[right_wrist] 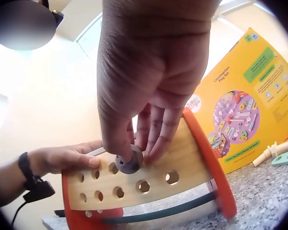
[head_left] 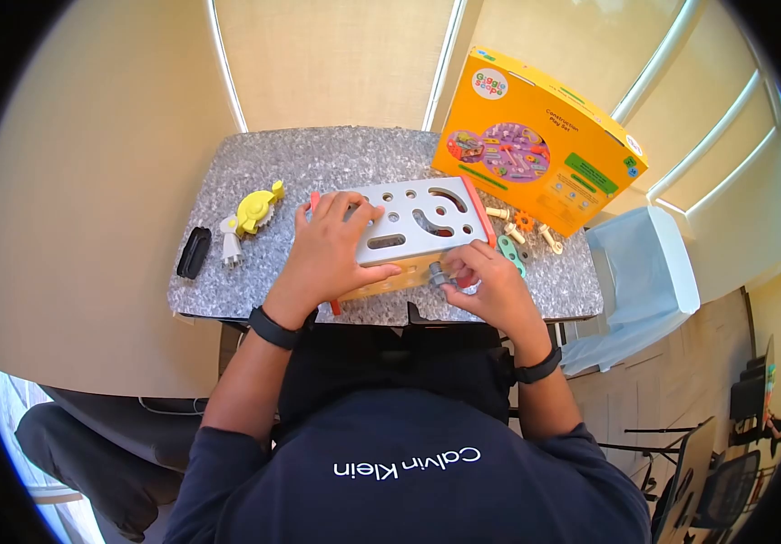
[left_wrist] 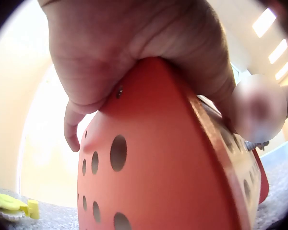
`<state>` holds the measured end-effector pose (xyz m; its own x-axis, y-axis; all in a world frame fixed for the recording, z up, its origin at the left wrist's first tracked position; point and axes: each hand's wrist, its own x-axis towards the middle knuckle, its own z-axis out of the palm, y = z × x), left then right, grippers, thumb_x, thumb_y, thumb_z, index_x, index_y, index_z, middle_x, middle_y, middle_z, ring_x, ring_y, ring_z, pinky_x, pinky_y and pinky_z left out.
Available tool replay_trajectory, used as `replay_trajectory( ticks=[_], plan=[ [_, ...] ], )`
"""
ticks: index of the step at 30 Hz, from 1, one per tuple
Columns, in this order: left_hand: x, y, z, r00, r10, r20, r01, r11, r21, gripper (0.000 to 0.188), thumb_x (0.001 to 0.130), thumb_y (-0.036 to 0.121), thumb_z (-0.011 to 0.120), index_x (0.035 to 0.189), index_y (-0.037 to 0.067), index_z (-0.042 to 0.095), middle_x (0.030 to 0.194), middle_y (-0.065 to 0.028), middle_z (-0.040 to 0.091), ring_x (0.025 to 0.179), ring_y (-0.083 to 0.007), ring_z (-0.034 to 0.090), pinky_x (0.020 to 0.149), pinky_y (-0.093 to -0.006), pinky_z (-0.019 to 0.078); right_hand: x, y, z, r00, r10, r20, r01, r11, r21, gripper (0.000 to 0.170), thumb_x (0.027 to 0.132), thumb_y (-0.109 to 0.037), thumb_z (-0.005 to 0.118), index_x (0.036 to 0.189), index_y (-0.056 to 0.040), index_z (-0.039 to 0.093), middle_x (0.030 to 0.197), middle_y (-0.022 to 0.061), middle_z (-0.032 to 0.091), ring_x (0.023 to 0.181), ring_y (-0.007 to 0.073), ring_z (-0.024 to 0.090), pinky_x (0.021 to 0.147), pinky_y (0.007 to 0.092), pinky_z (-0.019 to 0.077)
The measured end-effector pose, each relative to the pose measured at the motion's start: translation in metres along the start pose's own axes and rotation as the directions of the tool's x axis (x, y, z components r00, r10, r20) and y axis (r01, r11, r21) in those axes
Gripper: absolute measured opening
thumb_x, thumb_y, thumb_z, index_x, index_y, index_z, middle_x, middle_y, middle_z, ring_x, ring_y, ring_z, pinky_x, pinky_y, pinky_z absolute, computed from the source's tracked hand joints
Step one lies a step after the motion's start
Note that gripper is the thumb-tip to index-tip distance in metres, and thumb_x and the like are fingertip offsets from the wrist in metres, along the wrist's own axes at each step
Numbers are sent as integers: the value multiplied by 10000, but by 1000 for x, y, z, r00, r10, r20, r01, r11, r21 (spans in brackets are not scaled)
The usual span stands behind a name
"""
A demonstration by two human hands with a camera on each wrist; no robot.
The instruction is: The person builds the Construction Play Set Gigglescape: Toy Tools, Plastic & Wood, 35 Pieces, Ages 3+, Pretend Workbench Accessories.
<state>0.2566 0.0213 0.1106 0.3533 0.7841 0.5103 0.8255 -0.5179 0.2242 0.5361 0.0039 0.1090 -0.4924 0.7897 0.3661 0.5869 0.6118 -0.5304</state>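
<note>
A toy workbench (head_left: 404, 233) stands at the table's near edge. It has a pale grey slotted top, red end panels (left_wrist: 153, 191) with round holes and a wooden side panel (right_wrist: 156, 173) with rows of holes. My left hand (head_left: 329, 249) grips its left end from above, fingers over the top and thumb along the near edge. At the near wooden side, my right hand (head_left: 492, 283) pinches a grey hex toy fastener (right_wrist: 128, 164) between thumb and fingers, right against the panel. The fingers partly hide this fastener, and its far end is out of sight.
Behind the workbench on the right leans a yellow box (head_left: 581, 109). Beside it lie beige toy bolts (head_left: 515, 234), an orange gear (head_left: 524, 221) and a green plate (head_left: 510, 252). A yellow toy saw (head_left: 254, 213), a whitish piece (head_left: 231, 241) and a black piece (head_left: 194, 254) lie left.
</note>
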Motion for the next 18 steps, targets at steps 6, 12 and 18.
replay_trajectory(
  ticks=[6, 12, 18],
  plan=[
    [-1, 0, -1, 1000, 1, 26, -1, 1000, 1, 749, 728, 593, 851, 1280, 133, 642, 1312, -97, 568, 1288, -315, 532, 1107, -617, 330, -4, 5, 12, 985, 99, -139, -106, 993, -51, 217, 813, -139, 837, 888, -58, 649, 791, 65, 639, 693, 223, 671, 626, 350, 536],
    [-7, 37, 2, 995, -101, -20, 103, 971, 214, 800, 752, 534, 847, 1388, 132, 578, 1366, -91, 555, 1332, -298, 505, 1083, -691, 295, -18, 55, -42, 968, 106, 226, -128, 988, 82, 246, 795, -136, 887, 833, -48, 660, 759, 47, 655, 673, 148, 615, 632, 308, 501],
    [-7, 88, 33, 1000, -1, 12, 0, 999, 47, 865, 749, 415, 855, 1477, 125, 487, 1411, -98, 516, 1391, -313, 451, 1106, -720, 254, -40, 157, -64, 868, 497, 8, -482, 845, -230, 193, 774, -40, 819, 947, -30, 734, 818, 114, 691, 754, 215, 664, 708, 339, 537]
  ],
)
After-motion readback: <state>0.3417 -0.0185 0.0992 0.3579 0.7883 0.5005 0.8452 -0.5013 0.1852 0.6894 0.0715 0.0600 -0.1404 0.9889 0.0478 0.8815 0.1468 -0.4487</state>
